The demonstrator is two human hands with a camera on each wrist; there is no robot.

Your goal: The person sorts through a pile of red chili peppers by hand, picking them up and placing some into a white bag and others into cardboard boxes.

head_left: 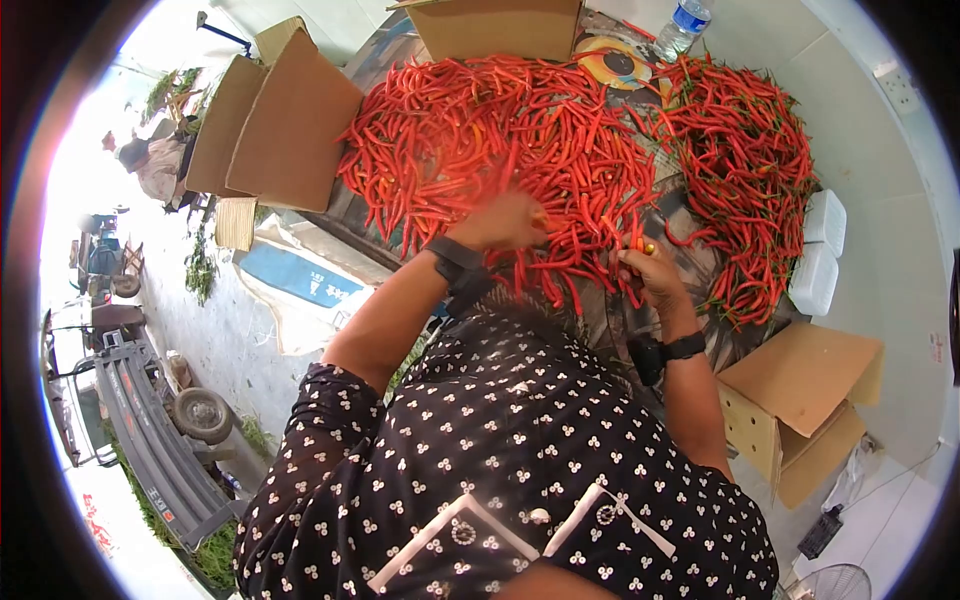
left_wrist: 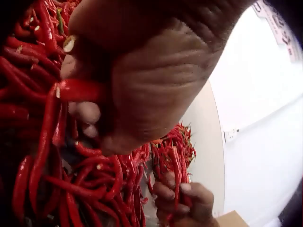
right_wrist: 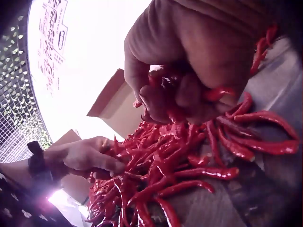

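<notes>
A broad spread of red chili peppers (head_left: 430, 150) covers the table, most without green stems. My left hand (head_left: 505, 222), blurred in the head view, is over the near edge of this spread. In the left wrist view its fingers curl round a few red chilies (left_wrist: 83, 90), their pale cut ends showing. My right hand (head_left: 655, 272) is at the spread's right edge, gripping several chilies (right_wrist: 173, 111) inside its curled fingers. More loose chilies (right_wrist: 265, 142) lie on the table just below it. To its right is a heap of chilies with green stems (head_left: 745, 180).
Open cardboard boxes stand at the left (head_left: 290, 130), at the back (head_left: 500, 30) and at the lower right (head_left: 800, 400). White plastic trays (head_left: 822, 250) sit by the right wall. A water bottle (head_left: 685, 25) stands at the back. A vehicle (head_left: 160, 430) is at the far left.
</notes>
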